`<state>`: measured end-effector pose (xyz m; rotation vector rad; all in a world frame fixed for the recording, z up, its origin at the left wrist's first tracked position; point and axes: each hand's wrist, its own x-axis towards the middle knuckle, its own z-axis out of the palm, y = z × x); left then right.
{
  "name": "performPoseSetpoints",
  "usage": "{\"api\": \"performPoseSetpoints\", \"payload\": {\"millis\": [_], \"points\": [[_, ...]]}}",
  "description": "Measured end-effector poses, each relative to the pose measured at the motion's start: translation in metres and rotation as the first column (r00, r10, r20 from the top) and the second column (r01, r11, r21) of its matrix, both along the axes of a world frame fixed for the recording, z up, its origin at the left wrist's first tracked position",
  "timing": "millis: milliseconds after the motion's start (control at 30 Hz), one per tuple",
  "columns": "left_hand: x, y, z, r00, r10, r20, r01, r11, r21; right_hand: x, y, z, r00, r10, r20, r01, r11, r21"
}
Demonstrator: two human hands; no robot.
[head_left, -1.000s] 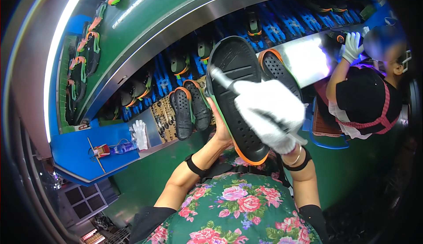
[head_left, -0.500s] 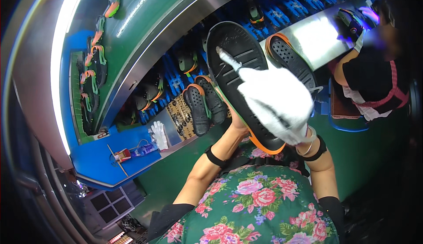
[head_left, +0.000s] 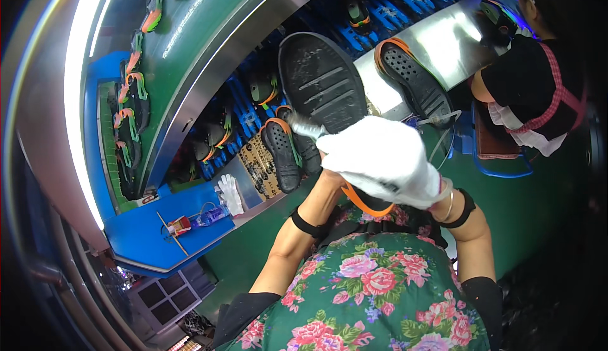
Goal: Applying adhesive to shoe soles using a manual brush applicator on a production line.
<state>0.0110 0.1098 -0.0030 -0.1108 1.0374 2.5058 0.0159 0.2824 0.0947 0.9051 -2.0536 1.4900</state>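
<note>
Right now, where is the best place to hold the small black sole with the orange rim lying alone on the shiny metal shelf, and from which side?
Probably grip the sole across its narrow middle from above: it lies flat and alone.

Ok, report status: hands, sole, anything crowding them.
Right hand, white-gloved, holds a brush on the black sole. Left hand hidden behind the sole, apparently propping it. Orange-rimmed soles lie close by on the bench.

Bright strip light [head_left: 79, 85] at left, glare on steel panel [head_left: 443, 40], dark fisheye-bent corners.
</note>
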Motion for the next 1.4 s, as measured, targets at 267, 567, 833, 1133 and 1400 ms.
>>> {"api": "performPoseSetpoints", "payload": {"millis": [267, 567, 833, 1133, 1400], "points": [[-0.009, -0.017, -0.008, 0.989, -0.107, -0.101, 0.089, 0.98, -0.175, 0.002, -0.003, -0.01, 0.998, -0.045, -0.044, 0.046, 0.999, 0.009], [-0.015, -0.013, -0.02, 0.983, -0.157, -0.1, 0.159, 0.987, 0.011, 0.001, 0.01, -0.008, 0.998, -0.054, -0.02, 0.055, 0.996, 0.067], [-0.027, -0.01, -0.002, 0.978, -0.16, 0.135, 0.103, 0.929, 0.354, 0.0, 0.021, -0.021, 0.998, -0.05, 0.034, 0.053, 0.996, -0.076], [-0.041, 0.008, 0.029, 0.966, -0.256, -0.042, 0.24, 0.821, 0.519, 0.015, 0.023, -0.024, 0.985, 0.061, 0.161, -0.045, 0.993, -0.106], [-0.053, 0.001, 0.016, 0.965, -0.243, -0.099, 0.262, 0.87, 0.417, 0.025, 0.017, -0.027, 0.989, 0.097, 0.113, -0.092, 0.995, -0.047]]}}
